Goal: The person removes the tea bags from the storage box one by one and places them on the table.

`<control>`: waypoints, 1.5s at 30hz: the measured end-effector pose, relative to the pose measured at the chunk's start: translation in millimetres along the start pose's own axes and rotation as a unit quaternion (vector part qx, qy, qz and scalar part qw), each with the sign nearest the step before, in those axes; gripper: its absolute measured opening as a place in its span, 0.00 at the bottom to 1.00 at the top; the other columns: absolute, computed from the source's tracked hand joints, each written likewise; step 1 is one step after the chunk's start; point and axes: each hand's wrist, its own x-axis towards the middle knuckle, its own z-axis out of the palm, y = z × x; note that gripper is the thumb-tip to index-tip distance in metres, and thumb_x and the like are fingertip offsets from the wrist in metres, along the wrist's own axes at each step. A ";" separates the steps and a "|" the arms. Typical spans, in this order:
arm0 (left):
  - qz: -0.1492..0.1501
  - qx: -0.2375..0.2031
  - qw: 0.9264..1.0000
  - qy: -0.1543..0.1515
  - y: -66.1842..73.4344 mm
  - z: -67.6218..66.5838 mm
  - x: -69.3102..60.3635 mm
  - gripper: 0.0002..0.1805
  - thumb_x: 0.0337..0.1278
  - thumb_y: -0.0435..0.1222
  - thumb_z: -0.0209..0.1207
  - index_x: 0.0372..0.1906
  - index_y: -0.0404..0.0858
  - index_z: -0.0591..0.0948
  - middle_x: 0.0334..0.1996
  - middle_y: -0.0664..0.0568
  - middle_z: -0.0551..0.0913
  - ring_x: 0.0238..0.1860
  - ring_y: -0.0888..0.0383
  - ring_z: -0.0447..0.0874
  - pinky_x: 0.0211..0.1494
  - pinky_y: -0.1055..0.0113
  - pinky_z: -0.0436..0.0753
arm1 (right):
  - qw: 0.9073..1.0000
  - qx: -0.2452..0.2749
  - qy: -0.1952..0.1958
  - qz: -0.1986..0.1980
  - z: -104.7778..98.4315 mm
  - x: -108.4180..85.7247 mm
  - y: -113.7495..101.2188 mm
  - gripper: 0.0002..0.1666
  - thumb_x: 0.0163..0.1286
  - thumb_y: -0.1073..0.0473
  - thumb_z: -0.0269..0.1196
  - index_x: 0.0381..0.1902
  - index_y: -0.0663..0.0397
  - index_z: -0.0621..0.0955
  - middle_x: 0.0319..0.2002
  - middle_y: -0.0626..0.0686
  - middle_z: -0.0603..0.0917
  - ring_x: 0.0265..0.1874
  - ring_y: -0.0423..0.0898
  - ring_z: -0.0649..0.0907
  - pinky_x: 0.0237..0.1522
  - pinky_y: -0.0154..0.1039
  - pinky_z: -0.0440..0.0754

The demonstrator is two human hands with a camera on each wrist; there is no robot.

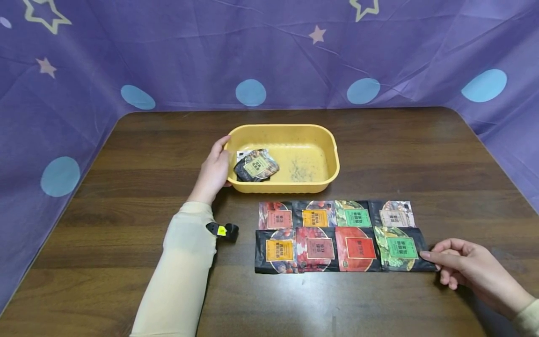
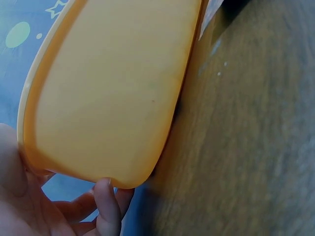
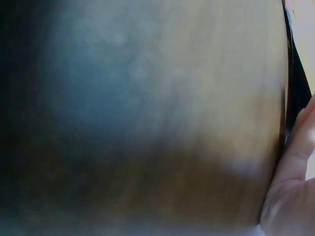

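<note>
A yellow plastic basin stands at the table's middle, its left end held by my left hand. In the left wrist view, fingers of that hand lie against the basin's end wall. A few foil sachets lie in a loose pile inside, at its left. In front, two rows of flat sachets lie side by side. My right hand pinches the right edge of the black sachet with a green label, thumb on top. Beside it is a red sachet. The right wrist view is mostly blurred.
Dark crumbs speckle the basin floor. In the near row also lie a pink-label sachet and an orange-label sachet. The far row ends at the right with a pale-label sachet. A purple curtain hangs behind the brown table.
</note>
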 end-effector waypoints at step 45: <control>-0.001 0.005 1.000 0.004 -0.3 0.2 0.1 0.28 0.76 0.45 0.33 0.76 0.64 0.57 0.72 0.45 0.65 0.41 0.46 0.76 0.27 0.65 0.80 | 0.993 0.071 -0.019 -0.090 32.5 41.5 -115.1 0.08 0.73 0.63 0.59 0.32 0.48 0.80 0.12 0.37 0.66 0.15 0.48 0.47 0.14 0.46 0.41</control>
